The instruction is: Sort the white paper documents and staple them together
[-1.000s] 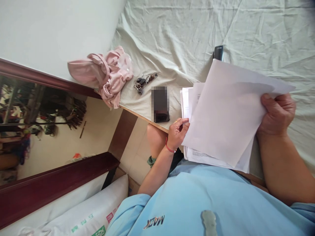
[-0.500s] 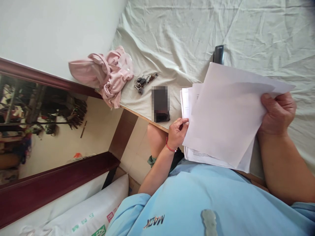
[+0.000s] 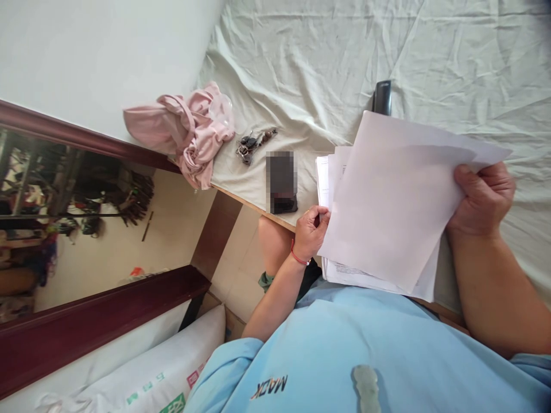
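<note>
The blank sheet (image 3: 396, 195) slants over a stack of papers (image 3: 357, 275), covering most of it and leaving the printed left and near margins of the stack showing. The right hand (image 3: 484, 198) is clamped on the sheet's far right corner, thumb on top, with that corner beyond the stack's right side. The left hand (image 3: 313, 226) is at the left edge of the stack, thumb and forefinger close together; whether they grip the sheet or the papers below cannot be told. The two hands are well apart, on opposite sides of the stack.

The stack lies at the near edge of a bench (image 3: 430, 51) spread with a creased pale cloth. Just left of the stack is a dark phone (image 3: 282, 180), partly pixelated. Farther left and beyond it lie a bunch of keys (image 3: 249, 146) and then a crumpled pink garment (image 3: 191, 135). Beyond the stack, a glossy black object (image 3: 381, 97) is partly hidden behind the sheet.
</note>
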`<state>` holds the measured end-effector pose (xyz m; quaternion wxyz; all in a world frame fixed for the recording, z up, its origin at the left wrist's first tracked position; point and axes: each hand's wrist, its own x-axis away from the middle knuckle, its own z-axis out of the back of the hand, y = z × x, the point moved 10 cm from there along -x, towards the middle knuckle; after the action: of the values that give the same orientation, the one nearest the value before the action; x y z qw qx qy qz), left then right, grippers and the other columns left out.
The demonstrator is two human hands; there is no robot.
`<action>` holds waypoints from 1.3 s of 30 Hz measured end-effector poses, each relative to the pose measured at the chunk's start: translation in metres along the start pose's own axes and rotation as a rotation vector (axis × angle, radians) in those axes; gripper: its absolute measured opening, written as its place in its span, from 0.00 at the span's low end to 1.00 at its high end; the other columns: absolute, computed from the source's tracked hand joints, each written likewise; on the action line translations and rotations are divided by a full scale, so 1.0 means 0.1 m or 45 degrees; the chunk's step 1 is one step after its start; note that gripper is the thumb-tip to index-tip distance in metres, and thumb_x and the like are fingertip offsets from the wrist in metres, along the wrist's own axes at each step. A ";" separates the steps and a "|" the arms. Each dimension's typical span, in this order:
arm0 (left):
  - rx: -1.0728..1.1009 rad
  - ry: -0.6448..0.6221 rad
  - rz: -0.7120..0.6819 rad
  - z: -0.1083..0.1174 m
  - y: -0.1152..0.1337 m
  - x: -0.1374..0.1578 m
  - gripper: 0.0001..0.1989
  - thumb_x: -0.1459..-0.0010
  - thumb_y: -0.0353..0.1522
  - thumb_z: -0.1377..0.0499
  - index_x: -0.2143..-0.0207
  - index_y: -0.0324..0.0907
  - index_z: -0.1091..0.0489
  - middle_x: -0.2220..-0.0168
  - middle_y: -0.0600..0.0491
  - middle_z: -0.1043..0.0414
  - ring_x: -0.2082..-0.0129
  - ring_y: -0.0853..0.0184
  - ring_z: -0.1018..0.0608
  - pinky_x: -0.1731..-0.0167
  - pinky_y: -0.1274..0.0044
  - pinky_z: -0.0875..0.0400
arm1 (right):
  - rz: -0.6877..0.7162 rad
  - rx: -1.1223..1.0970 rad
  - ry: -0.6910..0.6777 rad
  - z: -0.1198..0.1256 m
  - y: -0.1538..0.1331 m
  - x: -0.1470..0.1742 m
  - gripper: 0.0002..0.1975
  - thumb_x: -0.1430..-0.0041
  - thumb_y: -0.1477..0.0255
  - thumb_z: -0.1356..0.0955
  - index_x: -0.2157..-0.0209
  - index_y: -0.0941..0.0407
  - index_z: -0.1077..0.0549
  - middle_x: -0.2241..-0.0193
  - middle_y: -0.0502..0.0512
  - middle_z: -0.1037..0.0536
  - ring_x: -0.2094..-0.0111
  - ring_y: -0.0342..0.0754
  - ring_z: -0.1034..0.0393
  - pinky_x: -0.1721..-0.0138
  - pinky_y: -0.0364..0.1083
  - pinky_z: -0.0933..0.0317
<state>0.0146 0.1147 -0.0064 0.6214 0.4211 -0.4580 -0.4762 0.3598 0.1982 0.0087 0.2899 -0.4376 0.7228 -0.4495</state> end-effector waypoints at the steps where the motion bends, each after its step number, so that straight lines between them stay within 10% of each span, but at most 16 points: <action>1: 0.012 -0.001 0.018 0.00 -0.02 0.00 0.24 0.38 0.54 0.38 0.64 0.42 0.26 0.72 0.56 0.31 0.73 0.72 0.32 0.70 0.79 0.35 | -0.002 -0.006 0.004 0.00 0.00 0.00 0.13 0.62 0.74 0.23 0.68 0.56 0.17 0.69 0.49 0.19 0.68 0.42 0.30 0.61 0.45 0.32; 17: 0.000 0.044 -0.054 0.05 -0.06 0.01 0.30 0.33 0.54 0.42 0.38 0.48 0.41 0.72 0.60 0.41 0.77 0.72 0.37 0.74 0.77 0.38 | 0.018 0.110 0.015 0.10 -0.03 -0.05 0.09 0.59 0.72 0.24 0.80 0.51 0.28 0.70 0.47 0.21 0.67 0.47 0.28 0.58 0.52 0.27; 27: -0.128 0.073 -0.119 0.07 0.12 0.01 0.23 0.30 0.52 0.45 0.54 0.42 0.25 0.61 0.51 0.22 0.61 0.67 0.22 0.58 0.76 0.27 | 0.065 0.130 -0.031 0.01 -0.01 -0.01 0.10 0.59 0.70 0.21 0.70 0.49 0.18 0.69 0.47 0.20 0.69 0.46 0.30 0.61 0.50 0.27; 39: -0.125 0.067 -0.090 0.05 0.08 0.00 0.23 0.36 0.53 0.39 0.61 0.42 0.28 0.71 0.56 0.31 0.71 0.70 0.30 0.67 0.77 0.32 | 0.022 0.054 -0.077 -0.08 0.01 0.03 0.16 0.62 0.72 0.21 0.66 0.51 0.16 0.65 0.47 0.17 0.64 0.44 0.26 0.55 0.48 0.29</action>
<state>0.0111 0.1152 0.0023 0.6360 0.4182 -0.4024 -0.5085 0.3518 0.1986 0.0113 0.3248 -0.4386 0.7078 -0.4485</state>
